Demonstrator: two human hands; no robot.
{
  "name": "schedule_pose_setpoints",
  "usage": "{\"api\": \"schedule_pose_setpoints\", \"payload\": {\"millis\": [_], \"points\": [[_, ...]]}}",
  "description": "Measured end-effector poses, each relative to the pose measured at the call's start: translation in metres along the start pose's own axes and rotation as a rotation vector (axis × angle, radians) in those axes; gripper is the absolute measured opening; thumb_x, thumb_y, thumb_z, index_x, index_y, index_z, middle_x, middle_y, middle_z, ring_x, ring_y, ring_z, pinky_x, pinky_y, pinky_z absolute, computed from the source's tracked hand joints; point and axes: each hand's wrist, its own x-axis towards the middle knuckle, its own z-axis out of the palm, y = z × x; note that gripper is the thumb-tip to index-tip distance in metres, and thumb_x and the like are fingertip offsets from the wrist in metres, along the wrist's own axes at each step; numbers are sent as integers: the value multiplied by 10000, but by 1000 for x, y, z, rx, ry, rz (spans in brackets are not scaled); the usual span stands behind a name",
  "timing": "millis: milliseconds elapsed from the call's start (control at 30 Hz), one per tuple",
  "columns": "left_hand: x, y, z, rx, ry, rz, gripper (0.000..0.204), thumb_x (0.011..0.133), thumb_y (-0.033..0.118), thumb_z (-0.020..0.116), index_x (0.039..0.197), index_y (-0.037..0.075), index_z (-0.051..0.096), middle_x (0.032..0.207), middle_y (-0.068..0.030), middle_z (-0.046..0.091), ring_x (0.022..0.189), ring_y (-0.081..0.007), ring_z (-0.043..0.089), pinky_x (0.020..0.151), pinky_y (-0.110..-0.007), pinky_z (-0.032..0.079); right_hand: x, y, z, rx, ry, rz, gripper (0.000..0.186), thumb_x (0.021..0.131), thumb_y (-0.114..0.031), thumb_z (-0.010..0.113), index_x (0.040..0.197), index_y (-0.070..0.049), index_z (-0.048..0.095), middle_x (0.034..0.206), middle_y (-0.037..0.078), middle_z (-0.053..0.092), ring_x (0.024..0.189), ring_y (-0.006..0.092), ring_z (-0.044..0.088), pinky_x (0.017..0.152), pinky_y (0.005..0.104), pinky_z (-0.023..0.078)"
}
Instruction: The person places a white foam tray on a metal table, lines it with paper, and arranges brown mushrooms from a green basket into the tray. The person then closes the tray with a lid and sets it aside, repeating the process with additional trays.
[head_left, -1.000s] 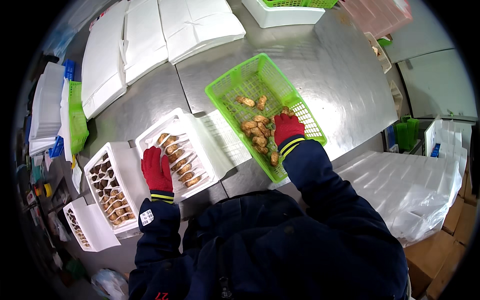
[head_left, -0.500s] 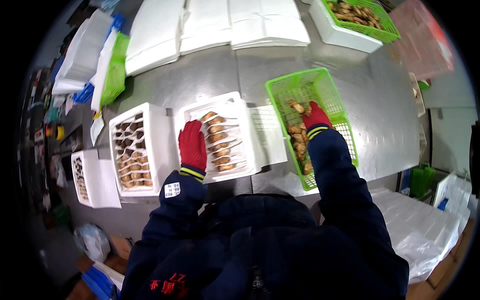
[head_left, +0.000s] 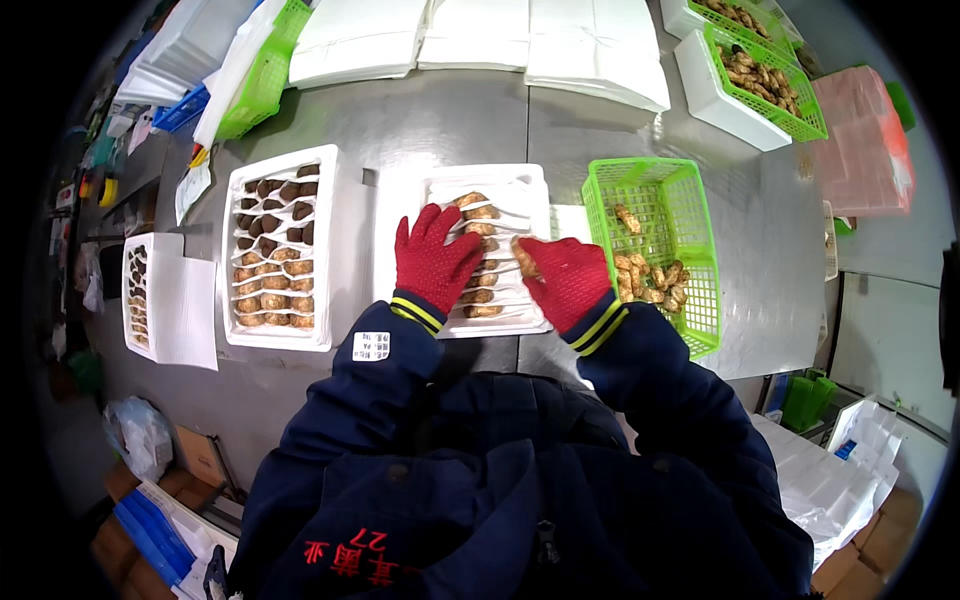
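A white foam box (head_left: 541, 200) is in front of me, with a column of knobbly tan-brown mushrooms (head_left: 480, 296) between folds of white paper. My left hand (head_left: 436, 258), in a red knitted glove, lies over the box's left part with fingers spread, touching the paper and mushrooms. Held in my right hand (head_left: 568, 282), gloved alike, is a single mushroom (head_left: 523, 257) over the right part of the box. Its fingertips are partly hidden behind it. To the right, a green plastic basket (head_left: 706, 200) contains several loose mushrooms (head_left: 650, 280).
Left of me stands a filled foam box (head_left: 330, 250) with dark and tan mushrooms, and a smaller one (head_left: 128, 300) beyond it. White sheet stacks (head_left: 590, 50) line the steel table's (head_left: 450, 110) far edge. Another green basket (head_left: 815, 125) of mushrooms rests on foam at far right.
My right hand has come from the green basket to the foam box, carrying a mushroom. My left hand has moved from the box's left edge onto the paper. The whole view has shifted.
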Motion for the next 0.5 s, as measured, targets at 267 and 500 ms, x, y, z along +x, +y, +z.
{"api": "schedule_pose_setpoints", "payload": {"millis": [267,500], "points": [[-6,-9,9,-106,18,-33,189,735,229,709,916,195,666,1213,-63,542,1217,-309,432,1006,-534,283,-16,-10,31,-194,11,-294,250,720,-152,603,967,-144,638,775,35,599,903,244,571,836,494,407],[-7,-11,11,-131,39,-54,174,753,200,694,924,185,662,1194,-50,556,1208,-294,446,998,-526,294,7,-6,29,-228,-158,-433,114,678,-134,568,783,-152,607,731,2,567,870,219,552,677,432,402]]}}
